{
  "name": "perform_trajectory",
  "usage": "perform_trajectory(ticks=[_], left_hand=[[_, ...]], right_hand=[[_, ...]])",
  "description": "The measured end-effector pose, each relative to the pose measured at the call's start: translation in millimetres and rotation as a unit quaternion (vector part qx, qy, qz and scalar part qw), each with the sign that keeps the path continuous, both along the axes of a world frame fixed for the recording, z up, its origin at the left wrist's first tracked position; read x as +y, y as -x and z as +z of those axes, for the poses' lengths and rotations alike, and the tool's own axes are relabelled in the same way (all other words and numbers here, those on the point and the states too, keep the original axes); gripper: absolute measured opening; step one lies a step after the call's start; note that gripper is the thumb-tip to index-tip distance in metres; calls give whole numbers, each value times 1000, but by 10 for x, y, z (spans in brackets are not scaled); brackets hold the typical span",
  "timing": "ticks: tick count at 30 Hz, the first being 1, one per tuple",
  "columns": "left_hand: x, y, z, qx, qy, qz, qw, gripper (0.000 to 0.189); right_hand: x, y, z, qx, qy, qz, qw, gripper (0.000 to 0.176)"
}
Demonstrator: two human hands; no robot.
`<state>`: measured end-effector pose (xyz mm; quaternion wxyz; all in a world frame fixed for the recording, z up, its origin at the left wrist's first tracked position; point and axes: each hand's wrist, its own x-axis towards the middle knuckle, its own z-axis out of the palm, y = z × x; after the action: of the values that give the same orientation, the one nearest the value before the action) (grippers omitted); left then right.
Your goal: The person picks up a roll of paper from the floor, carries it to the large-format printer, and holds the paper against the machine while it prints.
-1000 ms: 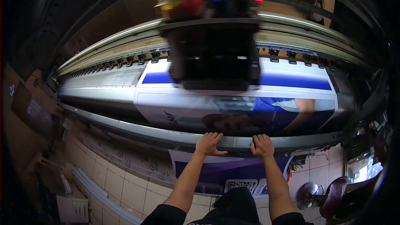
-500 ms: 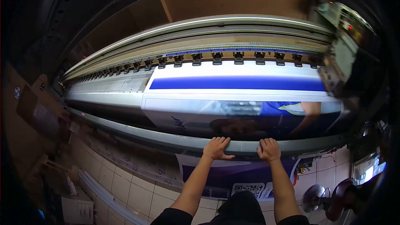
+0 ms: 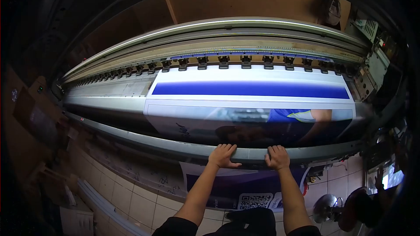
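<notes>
A wide-format printer fills the view, with a long grey front rail (image 3: 250,154) across it. My left hand (image 3: 223,155) grips the rail, fingers curled over its top and thumb stretched along the near side. A short way to the right, my right hand (image 3: 277,156) holds the same rail with bent fingers. Just beyond both hands, a printed banner (image 3: 249,90) with a blue band and a picture slopes down over the printer's front. Its lower part hangs below the rail, where a QR code (image 3: 254,201) shows between my forearms.
Black pinch rollers (image 3: 246,62) line up across the banner's far side. The print carriage (image 3: 372,72) stands at the right end. At lower right is a round metallic object (image 3: 326,207). Pale long bars (image 3: 109,209) lie on the tiled floor (image 3: 142,199) at left.
The print carriage has moved right, off the banner's edge, uncovering its right side. Both hands stay on the rail. The whole view has shifted slightly.
</notes>
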<state>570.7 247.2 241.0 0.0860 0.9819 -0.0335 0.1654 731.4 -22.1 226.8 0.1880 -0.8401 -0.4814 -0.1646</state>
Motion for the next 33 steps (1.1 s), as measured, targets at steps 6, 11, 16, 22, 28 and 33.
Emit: perform_trajectory(ticks=[6, 11, 16, 22, 28, 33], left_hand=[[-28, 8, 62, 96, -9, 19, 995, 97], [-40, 13, 66, 101, -8, 22, 995, 99], [-39, 13, 39, 56, -15, 20, 998, 97], [-11, 36, 40, 58, -1, 16, 998, 97], [-14, 31, -10, 58, -6, 5, 998, 98], [-33, 17, 50, 68, -25, 16, 997, 94]], right_hand=[[-11, 18, -21, 5, -17, 2, 1000, 31], [-21, 23, -51, 17, -12, -1, 1000, 32], [-17, -4, -106, -7, -20, 5, 1000, 30], [6, 36, -24, 13, -12, 0, 1000, 28], [-10, 36, 0, 13, 11, -4, 1000, 29], [4, 43, 19, 8, -11, -2, 1000, 28]])
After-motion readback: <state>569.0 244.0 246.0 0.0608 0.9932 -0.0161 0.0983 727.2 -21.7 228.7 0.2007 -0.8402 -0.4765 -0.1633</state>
